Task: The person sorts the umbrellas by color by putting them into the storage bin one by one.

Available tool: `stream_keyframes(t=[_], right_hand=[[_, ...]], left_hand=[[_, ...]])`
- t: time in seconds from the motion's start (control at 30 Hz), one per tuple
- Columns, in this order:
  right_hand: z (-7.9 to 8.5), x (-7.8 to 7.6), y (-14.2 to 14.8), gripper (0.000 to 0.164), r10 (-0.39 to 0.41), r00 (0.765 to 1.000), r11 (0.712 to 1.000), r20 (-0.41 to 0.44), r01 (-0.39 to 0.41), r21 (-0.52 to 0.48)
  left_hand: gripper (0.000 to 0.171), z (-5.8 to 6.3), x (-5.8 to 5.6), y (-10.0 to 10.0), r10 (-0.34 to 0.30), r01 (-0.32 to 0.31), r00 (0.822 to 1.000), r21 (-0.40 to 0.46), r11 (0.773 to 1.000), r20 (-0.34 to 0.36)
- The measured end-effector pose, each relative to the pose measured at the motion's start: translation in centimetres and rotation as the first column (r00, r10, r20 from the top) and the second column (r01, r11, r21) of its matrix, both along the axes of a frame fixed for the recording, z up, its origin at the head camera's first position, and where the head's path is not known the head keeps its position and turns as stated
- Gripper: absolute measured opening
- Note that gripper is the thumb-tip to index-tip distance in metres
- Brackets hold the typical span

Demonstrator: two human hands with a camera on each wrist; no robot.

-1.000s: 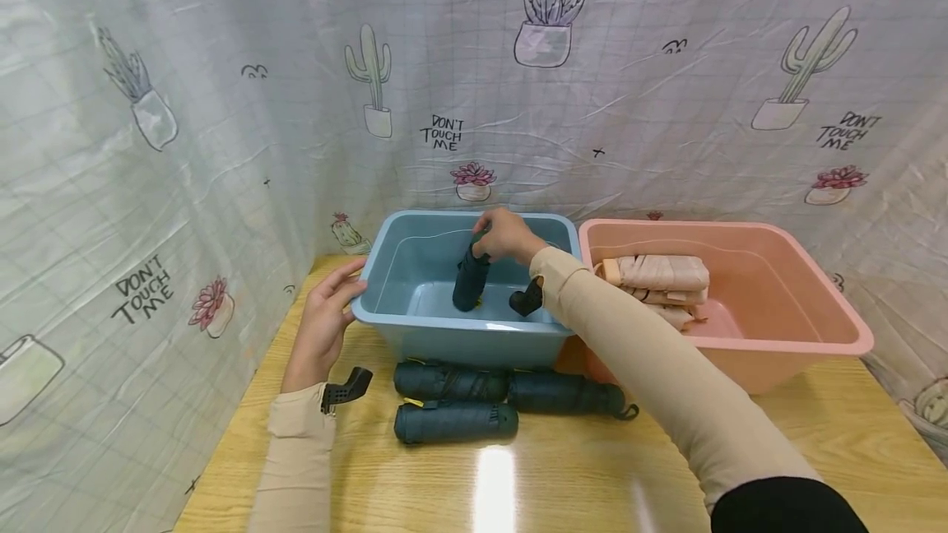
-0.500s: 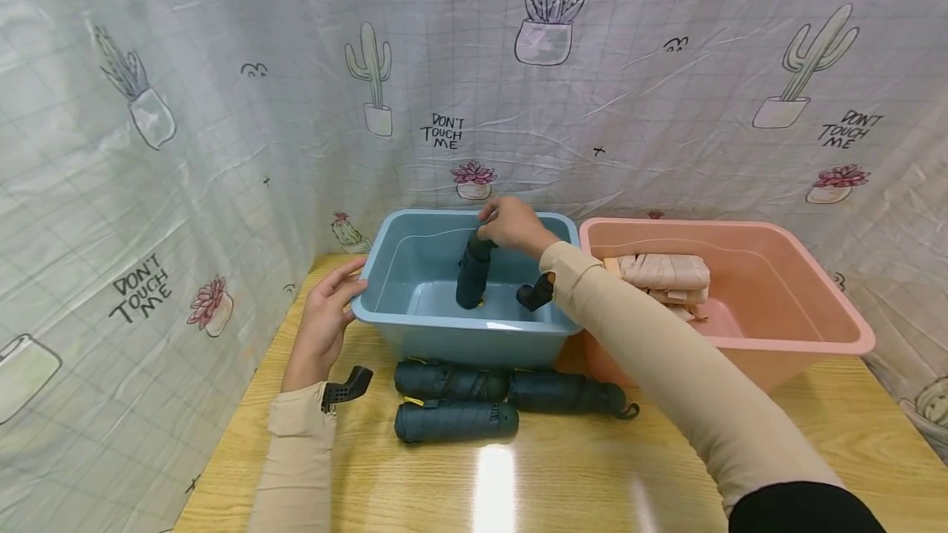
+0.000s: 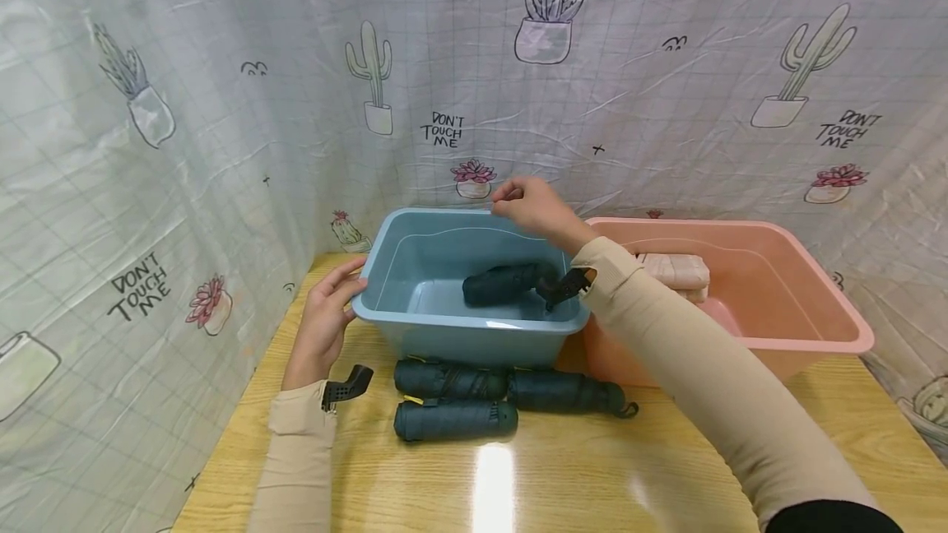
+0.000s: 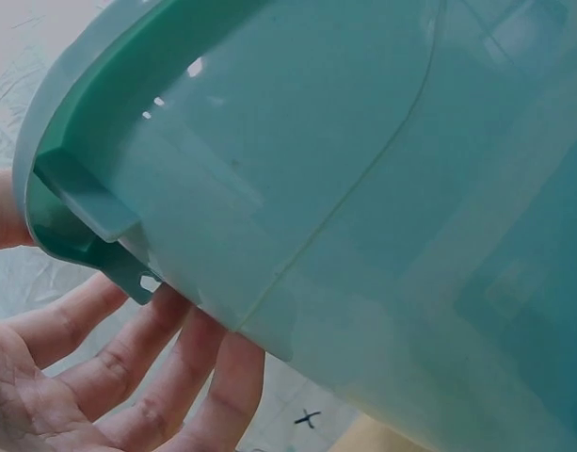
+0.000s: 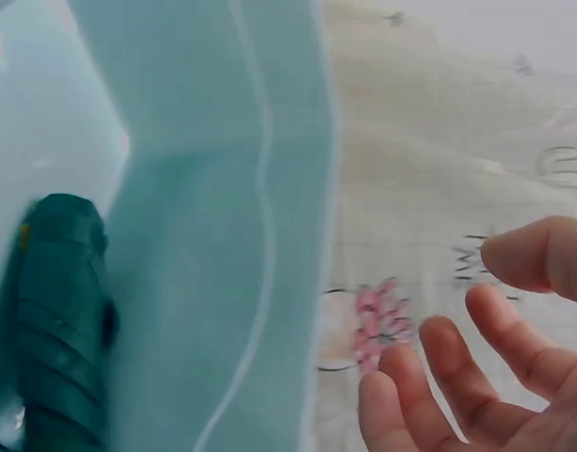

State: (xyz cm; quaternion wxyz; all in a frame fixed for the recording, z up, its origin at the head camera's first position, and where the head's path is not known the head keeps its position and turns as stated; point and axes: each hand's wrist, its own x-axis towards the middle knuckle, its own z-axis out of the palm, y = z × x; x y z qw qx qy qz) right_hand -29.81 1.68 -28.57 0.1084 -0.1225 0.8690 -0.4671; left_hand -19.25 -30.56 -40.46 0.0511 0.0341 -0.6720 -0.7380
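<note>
At its left end, the blue plastic tub [image 3: 462,324] is gripped at the rim by my left hand [image 3: 326,315], the fingers under the edge in the left wrist view. Inside that tub lies a dark green folded umbrella [image 3: 504,282], also seen in the right wrist view as a dark roll [image 5: 62,330]. My right hand [image 3: 541,208] hovers above the tub's back rim, fingers loosely bent and nothing between them. In front of the tub, on the table, lie three more dark folded umbrellas: back left [image 3: 448,379], back right [image 3: 566,392] and front [image 3: 455,420].
Right beside the blue tub stands a pink tub [image 3: 785,286] holding beige folded bundles [image 3: 674,271], partly covered by my right sleeve. A patterned plastic curtain [image 3: 637,105] hangs behind and to the left of the wooden table [image 3: 563,475].
My right hand has let go of the umbrella and risen back and to the right. The umbrella has tipped from upright to lying down in the blue tub. My left hand stays put.
</note>
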Motion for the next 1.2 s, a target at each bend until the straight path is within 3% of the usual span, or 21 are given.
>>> stream_keyframes(t=[0.2,0.47,0.73,0.97,1.03,1.2], right_hand=[[1.8,2.1,1.1,0.019,0.061,0.998,0.996,-0.035,-0.063,-0.070],[1.9,6.1,3.8,0.023,0.169,0.979,0.975,-0.110,-0.183,-0.128],[0.0,10.4,7.7,0.020,0.237,0.949,0.930,-0.210,-0.284,-0.232],[-2.4,13.2,11.0,0.017,0.362,0.857,0.818,-0.366,-0.481,-0.317],[-3.1,13.8,11.7,0.019,0.363,0.854,0.809,-0.373,-0.487,-0.328],[-4.8,15.2,13.3,0.022,0.318,0.869,0.825,-0.379,-0.451,-0.342]], left_hand=[[0.046,0.1,0.0,0.0,0.007,-0.007,1.000,-0.008,1.000,0.002],[0.046,0.1,-0.1,0.1,0.008,-0.008,1.000,-0.021,1.000,0.000],[0.046,-0.1,0.0,0.1,0.002,-0.002,1.000,-0.013,1.000,-0.001],[0.046,-0.2,0.0,0.1,0.005,-0.005,1.000,-0.012,1.000,0.002],[0.046,-0.2,0.0,0.2,0.008,-0.008,1.000,-0.012,1.000,0.005],[0.046,-0.3,0.0,0.2,0.010,-0.010,1.000,-0.011,1.000,0.005]])
